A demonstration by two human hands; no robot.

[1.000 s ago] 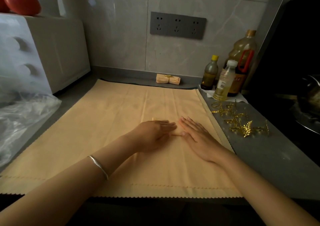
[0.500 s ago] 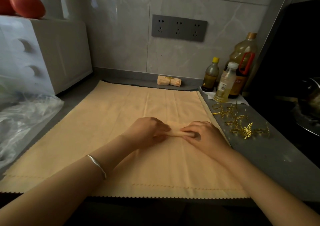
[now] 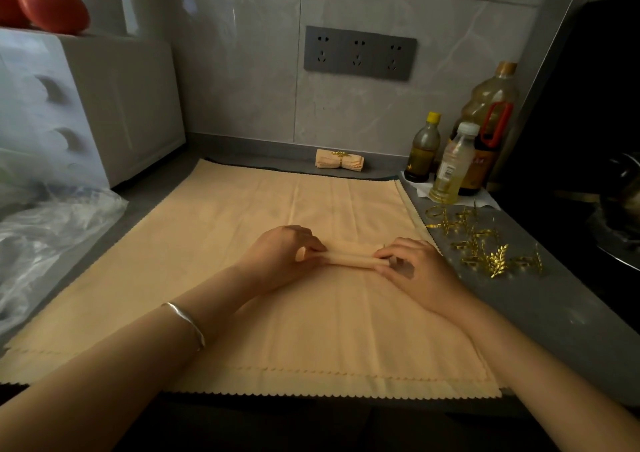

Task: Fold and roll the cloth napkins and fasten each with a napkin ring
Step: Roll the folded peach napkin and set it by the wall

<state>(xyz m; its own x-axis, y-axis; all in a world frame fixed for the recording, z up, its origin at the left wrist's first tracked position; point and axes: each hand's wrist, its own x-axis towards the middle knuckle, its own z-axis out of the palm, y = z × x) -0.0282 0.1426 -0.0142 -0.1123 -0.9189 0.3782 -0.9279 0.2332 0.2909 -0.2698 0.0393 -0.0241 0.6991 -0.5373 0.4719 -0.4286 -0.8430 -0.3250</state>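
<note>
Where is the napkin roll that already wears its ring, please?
Head view: the ringed napkin roll lies by the back wall, right of centre, below the socket panel, beyond the spread cloth.

Pinched the rolled napkin (image 3: 349,256) at its ends with left hand (image 3: 279,256) and right hand (image 3: 417,269) over the spread napkins (image 3: 221,243).

Your left hand (image 3: 277,257) and right hand (image 3: 412,264), flat a second ago, now pinch the rolled napkin (image 3: 349,256) by its ends.
</note>
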